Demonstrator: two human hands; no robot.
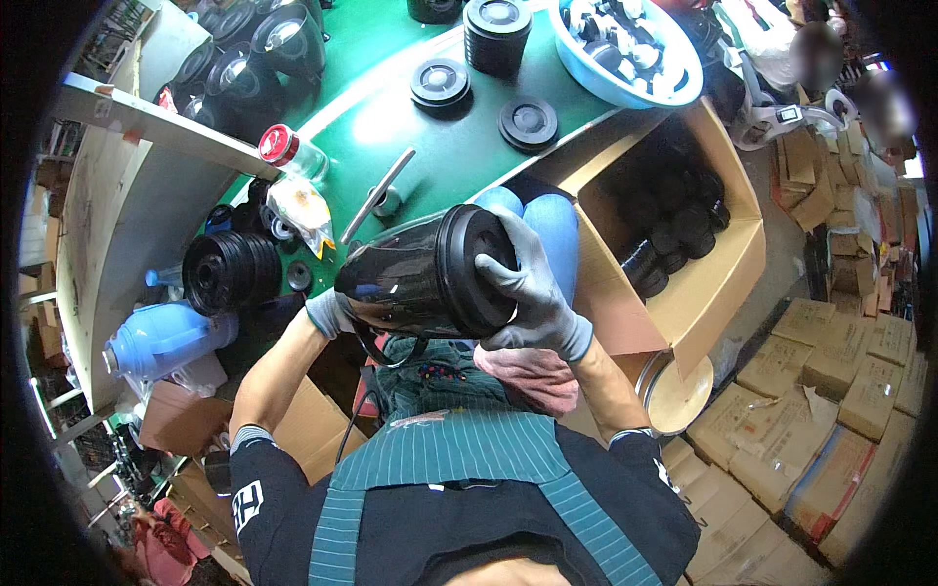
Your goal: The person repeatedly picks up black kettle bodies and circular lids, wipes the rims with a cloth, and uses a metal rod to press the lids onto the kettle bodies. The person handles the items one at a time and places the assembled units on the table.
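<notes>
Held on its side above my lap is a glossy, dark see-through jug (391, 283) with a broad black lid (484, 269) on its right end. My left hand (332, 313), in a grey glove, grips the jug's left end, most of its fingers hidden behind it. Gloved alike, my right hand (547, 303) clasps the lid, thumb across its face and fingers around its rim. A dark handle loop (391, 352) shows under the jug. Just beyond it, a metal bar (379, 195) slants up from the green table (342, 107).
Stacked black lids (496, 39) and loose ones (528, 124) lie on the table, near a blue basin (684, 88) of small parts. An open carton (728, 283) of black parts stands right. Left are a red-capped jar (279, 146), a blue jug (171, 337) and several dark jugs (234, 83).
</notes>
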